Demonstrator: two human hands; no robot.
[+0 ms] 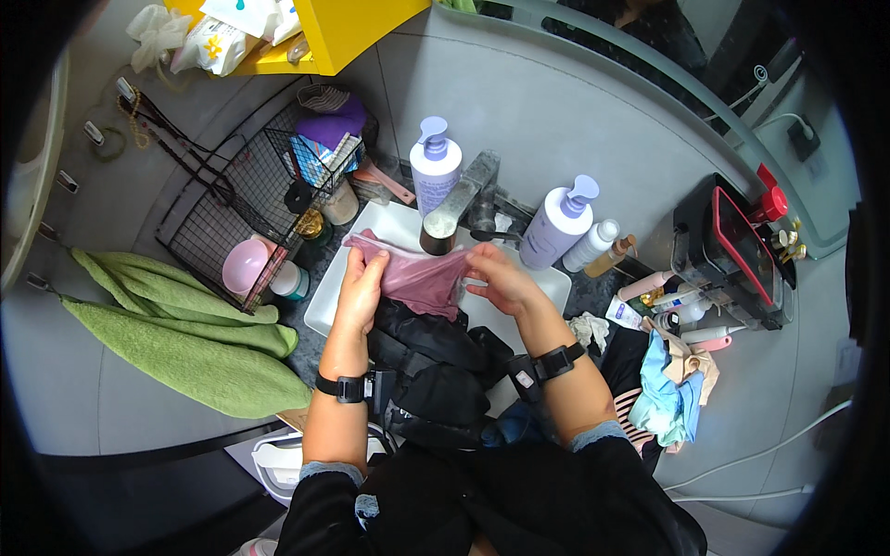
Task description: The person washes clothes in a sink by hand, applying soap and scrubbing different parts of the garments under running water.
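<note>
A mauve-pink piece of fabric (423, 281) is stretched between my two hands, just below the faucet (452, 201). My left hand (361, 285) pinches its left corner, thumb on top. At the right end, the fingers of my right hand (504, 278) grip the edge. Both hands are over the white rectangular sink (327, 299). The cloth looks wet, though I cannot tell whether water is running. Dark bundled clothing (438, 354) lies below the cloth, at the front of the sink. Both my forearms wear black straps with small devices.
Lavender-topped pump bottles (436, 163) (556, 226) stand behind the sink. A black wire basket (229, 201) and green towels (181, 347) are at left. Folded clothes (671, 389) and a black-and-red organizer (737, 250) sit at right. A yellow shelf (361, 28) juts out above.
</note>
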